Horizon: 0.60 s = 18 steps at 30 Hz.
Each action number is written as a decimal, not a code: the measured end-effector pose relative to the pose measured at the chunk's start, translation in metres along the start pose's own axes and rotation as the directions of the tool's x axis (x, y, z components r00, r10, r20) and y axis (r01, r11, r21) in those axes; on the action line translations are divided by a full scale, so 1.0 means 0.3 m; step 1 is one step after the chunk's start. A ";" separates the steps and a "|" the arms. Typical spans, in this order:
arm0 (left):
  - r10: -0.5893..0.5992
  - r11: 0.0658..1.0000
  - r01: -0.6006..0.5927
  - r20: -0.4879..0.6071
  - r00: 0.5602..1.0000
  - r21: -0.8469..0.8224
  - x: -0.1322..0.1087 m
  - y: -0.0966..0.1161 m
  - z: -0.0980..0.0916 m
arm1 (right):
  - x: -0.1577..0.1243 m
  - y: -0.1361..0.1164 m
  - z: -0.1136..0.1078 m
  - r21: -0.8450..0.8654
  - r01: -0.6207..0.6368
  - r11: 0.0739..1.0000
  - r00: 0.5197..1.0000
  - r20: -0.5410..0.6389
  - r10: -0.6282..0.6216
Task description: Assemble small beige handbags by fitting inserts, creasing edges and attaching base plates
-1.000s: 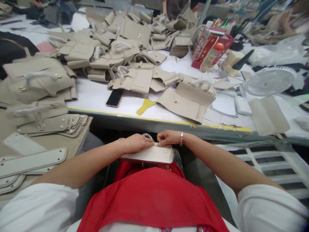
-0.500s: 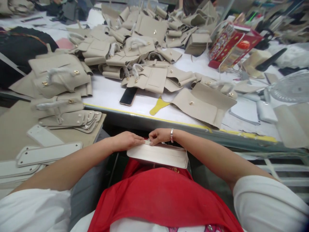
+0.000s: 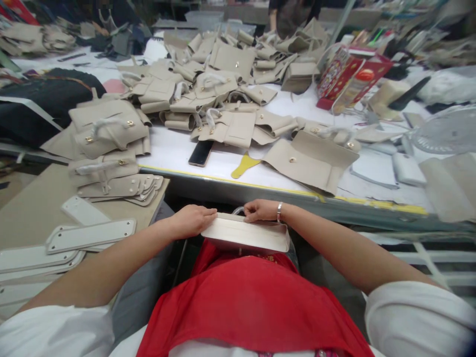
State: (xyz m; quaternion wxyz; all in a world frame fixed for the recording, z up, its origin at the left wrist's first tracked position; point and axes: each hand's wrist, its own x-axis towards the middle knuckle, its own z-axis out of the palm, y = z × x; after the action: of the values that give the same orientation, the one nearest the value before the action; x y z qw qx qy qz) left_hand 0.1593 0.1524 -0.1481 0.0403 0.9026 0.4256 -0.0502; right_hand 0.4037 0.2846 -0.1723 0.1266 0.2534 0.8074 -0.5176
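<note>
A beige handbag piece (image 3: 247,233) rests at my lap, its long pale panel facing up. My left hand (image 3: 193,220) grips its left end, fingers laid together along the far edge. Curled at the far edge right of the middle is my right hand (image 3: 260,210), pinching there, with a silver bracelet on the wrist. A plastic-wrapped handle (image 3: 238,211) curves out just left of those fingers. The underside of the bag piece and part of my fingertips are hidden.
The white bench (image 3: 171,153) ahead bears a heap of beige bag pieces (image 3: 232,59), a phone (image 3: 201,152), a yellow scraper-like piece (image 3: 244,165) and a red box (image 3: 340,74). White base panels (image 3: 92,236) lie on the left side table. Another person (image 3: 292,15) stands behind.
My right hand has slid right along the far edge, away from my left hand, and the wrapped handle now shows between them. The view has tilted up slightly.
</note>
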 end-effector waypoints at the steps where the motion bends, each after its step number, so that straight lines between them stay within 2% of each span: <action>1: -0.011 1.000 0.011 -0.036 0.999 -0.007 0.004 0.009 0.001 | -0.053 0.011 -0.002 -0.032 -0.037 0.999 0.998 -0.056 0.035; 3: -0.032 0.998 0.026 -0.119 0.992 -0.051 0.022 0.045 0.004 | -0.165 0.012 0.012 -0.102 -0.093 0.990 0.972 -0.224 0.069; 4: -0.043 0.995 0.029 -0.159 0.986 -0.091 0.036 0.075 0.005 | -0.221 0.005 0.031 -0.132 -0.092 0.987 0.946 -0.320 0.046; 7: -0.072 0.969 0.009 -0.245 0.967 -0.248 0.084 0.200 0.012 | -0.367 -0.019 0.132 -0.236 0.012 0.972 0.819 -0.555 -0.144; 9: -0.066 0.951 -0.025 -0.282 0.957 -0.307 0.113 0.287 0.024 | -0.434 -0.018 0.223 -0.366 0.042 0.930 0.739 -0.615 -0.275; 12: -0.049 0.954 -0.061 -0.354 0.934 -0.293 0.138 0.366 0.056 | -0.475 0.015 0.347 -0.532 -0.027 0.846 0.647 -0.654 -0.391; 15: -0.043 0.969 -0.065 -0.422 0.906 -0.237 0.135 0.384 0.087 | -0.474 0.050 0.420 -0.586 -0.095 0.805 0.561 -0.699 -0.443; 18: -0.013 0.979 -0.081 -0.457 0.889 -0.186 0.122 0.389 0.104 | -0.470 0.062 0.441 -0.622 -0.122 0.773 0.531 -0.699 -0.478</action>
State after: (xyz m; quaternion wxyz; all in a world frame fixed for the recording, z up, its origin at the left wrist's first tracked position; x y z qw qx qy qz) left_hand 0.2708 0.1028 -0.1800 0.0304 0.8877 0.4102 0.2068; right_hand 0.5245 0.1327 -0.1779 -0.2535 0.3223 0.9102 -0.0591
